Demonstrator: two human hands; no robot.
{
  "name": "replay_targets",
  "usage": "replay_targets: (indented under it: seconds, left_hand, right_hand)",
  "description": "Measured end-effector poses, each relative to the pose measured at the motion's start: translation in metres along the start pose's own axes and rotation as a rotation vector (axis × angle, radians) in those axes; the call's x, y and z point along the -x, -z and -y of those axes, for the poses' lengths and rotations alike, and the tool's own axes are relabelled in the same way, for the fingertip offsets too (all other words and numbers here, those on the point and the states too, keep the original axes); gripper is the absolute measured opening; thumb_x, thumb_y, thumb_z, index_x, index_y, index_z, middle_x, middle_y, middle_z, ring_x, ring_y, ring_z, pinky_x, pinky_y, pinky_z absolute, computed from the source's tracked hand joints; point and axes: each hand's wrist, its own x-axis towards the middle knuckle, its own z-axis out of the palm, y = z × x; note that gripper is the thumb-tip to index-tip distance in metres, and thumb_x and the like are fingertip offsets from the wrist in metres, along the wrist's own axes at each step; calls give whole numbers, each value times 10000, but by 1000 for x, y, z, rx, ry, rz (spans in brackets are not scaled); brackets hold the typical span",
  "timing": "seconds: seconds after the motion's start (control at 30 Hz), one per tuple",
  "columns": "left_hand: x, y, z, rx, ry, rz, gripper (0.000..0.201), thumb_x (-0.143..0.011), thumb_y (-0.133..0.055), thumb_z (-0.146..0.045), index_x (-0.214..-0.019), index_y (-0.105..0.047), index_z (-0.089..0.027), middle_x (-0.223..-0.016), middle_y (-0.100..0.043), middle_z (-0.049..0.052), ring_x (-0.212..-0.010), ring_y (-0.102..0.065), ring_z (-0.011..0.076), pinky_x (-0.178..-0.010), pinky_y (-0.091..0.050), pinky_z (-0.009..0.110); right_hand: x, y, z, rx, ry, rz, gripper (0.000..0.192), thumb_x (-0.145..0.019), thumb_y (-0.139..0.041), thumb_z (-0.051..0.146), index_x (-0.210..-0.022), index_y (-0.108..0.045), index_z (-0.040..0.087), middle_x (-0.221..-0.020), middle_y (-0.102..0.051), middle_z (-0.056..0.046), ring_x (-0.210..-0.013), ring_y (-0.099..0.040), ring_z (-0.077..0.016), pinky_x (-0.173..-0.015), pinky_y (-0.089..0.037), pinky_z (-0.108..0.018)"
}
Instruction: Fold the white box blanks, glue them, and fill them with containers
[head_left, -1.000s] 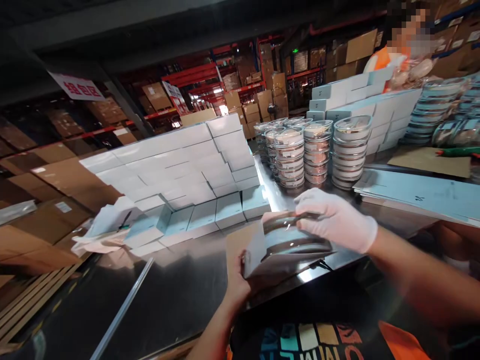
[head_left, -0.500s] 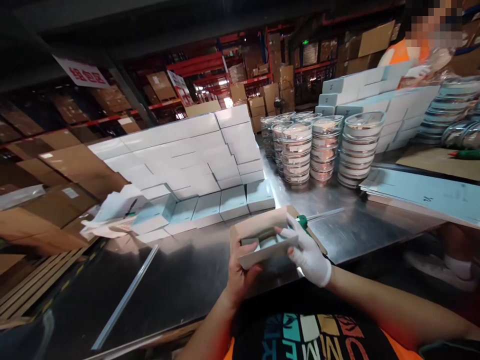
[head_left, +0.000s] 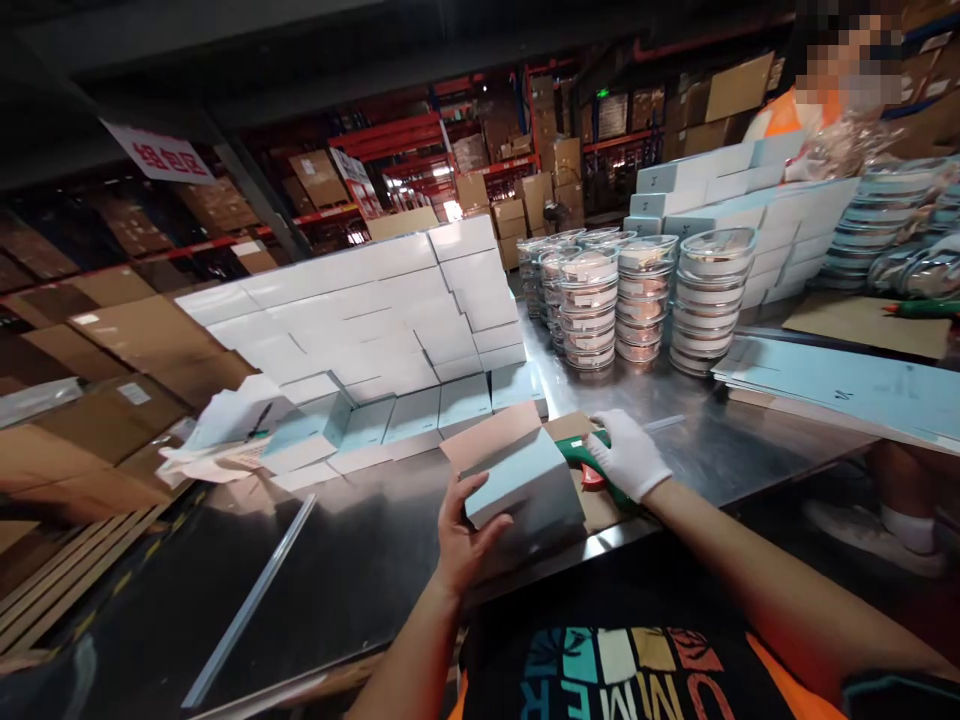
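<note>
Many white boxes (head_left: 360,310) pile at ten o'clock on my steel tabletop (head_left: 360,560); racking behind. My left hand (head_left: 461,530) grips a pale box (head_left: 521,490) at centre; my gloved right hand (head_left: 628,455) clasps a green tool (head_left: 581,455).

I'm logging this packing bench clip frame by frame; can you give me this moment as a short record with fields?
left hand: bare left hand grips the near end of a pale blue box, closed
right hand: gloved right hand rests on a green-handled tool on the steel table
behind box: wall of stacked white boxes
centre back: stacks of clear round containers
right: flat blue sheets
other person: far right, orange top
</note>
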Motion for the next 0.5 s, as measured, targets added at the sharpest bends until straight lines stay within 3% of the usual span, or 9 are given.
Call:
replay_targets:
  seconds: [0.07,0.13,0.33,0.4,0.5]
  left_hand:
    - [-5,2,-8,0,72,-63,703,-736,-852,-803,-1121,-815,-217,-1140,-797,122,-1224,-713,360,-1078,-569,488]
    - [-11,3,-17,17,109,-97,727,-739,-809,-849,-1088,-819,-212,-1133,-798,119,-1188,-721,354,-1063,-570,476]
    - [-25,-3,-37,151,173,-80,637,-826,-803,-755,-1122,-798,-191,-1097,-805,110,-1005,-748,272,-892,-594,359]
    - [-27,-5,-40,192,198,-91,620,-821,-822,-729,-1120,-792,-187,-1099,-805,108,-982,-742,262,-859,-586,341]
    - [-29,-6,-44,224,238,-98,618,-798,-849,-711,-1116,-789,-184,-1074,-801,99,-940,-724,247,-829,-571,327]
  right_hand:
    - [-8,12,-17,213,-160,190,356,-817,-807,403,-1072,-772,156,-1073,-782,-191,-1057,-743,-375,-923,-566,-463]
    - [-13,14,-29,237,-234,311,329,-714,-894,333,-976,-797,160,-942,-790,-161,-923,-758,-361,-820,-562,-422]
    - [-17,5,-37,138,-269,339,300,-567,-924,221,-806,-749,176,-821,-762,-117,-849,-730,-317,-731,-530,-362]
    - [-14,5,-35,74,-314,320,293,-588,-863,218,-849,-738,171,-729,-721,-88,-750,-709,-297,-662,-520,-360]
    - [-4,11,-30,-67,-383,303,382,-696,-676,253,-1064,-709,156,-606,-642,-18,-585,-653,-242,-579,-520,-344]
